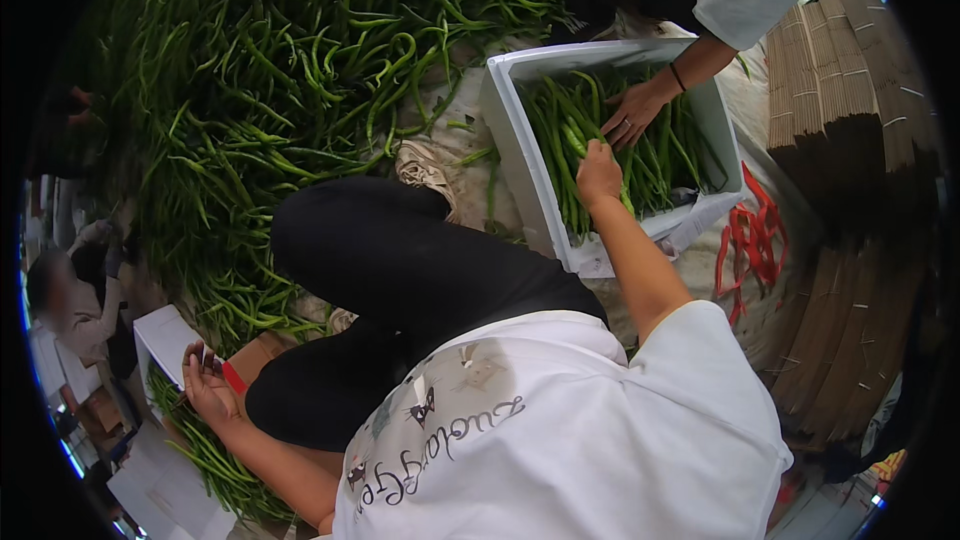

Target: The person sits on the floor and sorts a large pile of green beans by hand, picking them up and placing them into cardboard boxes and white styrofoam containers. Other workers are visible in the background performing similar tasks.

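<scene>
A white foam box (499, 90) stands on the right, with long green chili peppers (555, 165) laid lengthwise inside. My right hand (600, 174) reaches into it, fingers curled around a few of the peppers. Right beside it, a co-worker's hand (634, 116) with a ring and a dark wristband presses flat on the same peppers. At the lower left, my left hand (206, 390) is raised with fingers apart and nothing in it. It is near a second white foam box (169, 341), where more long green peppers (217, 465) lie.
A large heap of green peppers (300, 67) covers the ground ahead and left. Red straps (754, 236) lie right of the box. Bundled flat cardboard (825, 75) is stacked along the right side. A cardboard box (259, 356) sits by my knee. Another person (82, 307) is at the far left.
</scene>
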Motion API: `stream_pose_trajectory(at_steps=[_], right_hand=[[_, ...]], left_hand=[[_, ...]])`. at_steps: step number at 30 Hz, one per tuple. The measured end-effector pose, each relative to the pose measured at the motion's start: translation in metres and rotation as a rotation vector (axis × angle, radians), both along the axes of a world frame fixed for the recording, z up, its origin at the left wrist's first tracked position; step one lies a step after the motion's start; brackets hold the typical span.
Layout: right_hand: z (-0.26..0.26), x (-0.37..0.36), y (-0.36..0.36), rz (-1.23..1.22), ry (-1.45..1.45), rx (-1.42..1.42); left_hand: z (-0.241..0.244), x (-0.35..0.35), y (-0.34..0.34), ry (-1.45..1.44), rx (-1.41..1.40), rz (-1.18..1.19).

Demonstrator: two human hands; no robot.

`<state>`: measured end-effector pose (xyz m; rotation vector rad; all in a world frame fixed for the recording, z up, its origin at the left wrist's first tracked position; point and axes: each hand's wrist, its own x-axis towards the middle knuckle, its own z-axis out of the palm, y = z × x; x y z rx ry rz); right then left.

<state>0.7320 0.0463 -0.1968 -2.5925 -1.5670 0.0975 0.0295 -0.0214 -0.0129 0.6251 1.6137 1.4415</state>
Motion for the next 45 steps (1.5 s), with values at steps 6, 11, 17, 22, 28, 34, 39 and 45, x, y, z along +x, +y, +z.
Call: stream_pose_trajectory(at_steps=[6, 11, 17, 22, 28, 34, 39, 45], right_hand=[[0.029, -0.006, 0.003, 0.073, 0.398, 0.310], [-0.033, -0.030, 0.060, 0.059, 0.347, 0.233], [-0.038, 0.023, 0.054, 0.230, 0.534, -0.287], [0.036, -0.002, 0.129, 0.406, 0.426, 0.151], [0.207, -0.262, 0.201, 0.769, 0.676, 0.277], [0.154, -0.528, 0.150, 1.364, 0.510, -0.596], [0.015, -0.669, 0.116, 1.623, 0.599, -0.875], [-0.122, -0.806, 0.098, 1.463, 0.208, -0.728]], left_hand=[[-0.008, -0.031, -0.031, -0.020, 0.013, 0.116], [-0.032, -0.060, -0.054, -0.100, 0.034, 0.204], [-0.080, -0.045, -0.068, -0.035, -0.104, 0.203], [-0.257, -0.048, -0.195, -0.100, -0.272, 0.310], [-0.309, -0.040, -0.114, 0.102, -0.600, 0.175], [-0.376, -0.135, -0.049, 0.314, -0.783, 0.349], [-0.410, -0.168, -0.007, 0.034, -0.706, 0.343], [-0.425, -0.169, -0.010, -0.512, -0.222, 0.753]])
